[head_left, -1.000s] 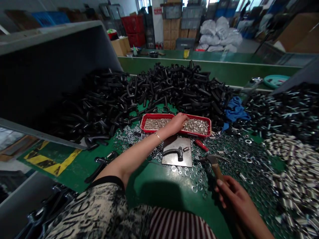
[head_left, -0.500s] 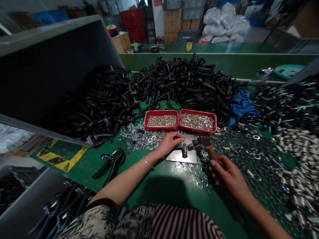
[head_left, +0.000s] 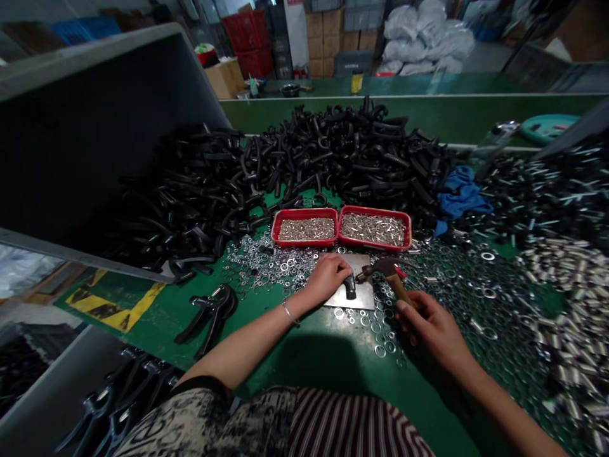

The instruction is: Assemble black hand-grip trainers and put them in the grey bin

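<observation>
Black handle part (head_left: 351,290) stands on one steel plate (head_left: 365,298) mid-table (head_left: 323,355), pinned by the left hand's (head_left: 328,276) closed fingers. At 3 o'clock, the right hand's (head_left: 428,324) fingers wrap one hammer (head_left: 387,270). Two red trays (head_left: 304,244) lie at 12 o'clock.

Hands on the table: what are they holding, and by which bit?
The right hand grips a hammer by its wooden handle. The left hand pins a black handle piece on the metal plate by its long arm.
</observation>
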